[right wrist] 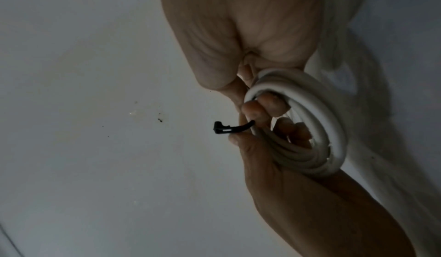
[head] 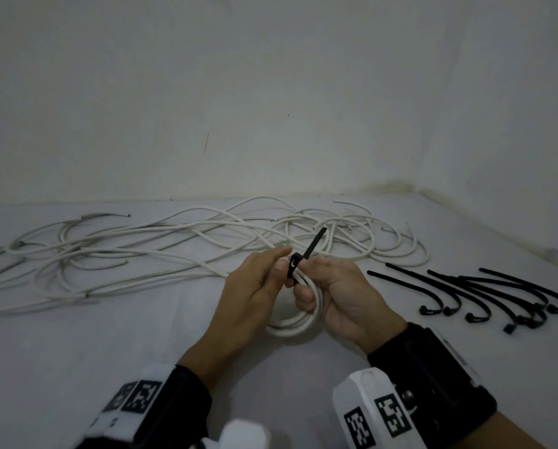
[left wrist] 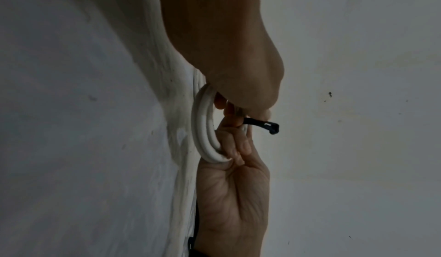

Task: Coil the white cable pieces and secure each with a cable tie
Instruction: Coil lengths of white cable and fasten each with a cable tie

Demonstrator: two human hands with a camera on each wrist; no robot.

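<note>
Above the white surface [head: 141, 351], both hands grip the coiled cable [head: 298, 322].

Supporting surface: a white sheet-covered desk [head: 77, 351], meeting a pale wall at its far edge and right side. Lying directly on it: a loose tangle of white cable pieces [head: 141, 254] spread across the far left and centre, several cut ends visible. To the right, a group of black cable ties [head: 497, 296], unfastened, curved at their head ends, partly overlapping.
</note>
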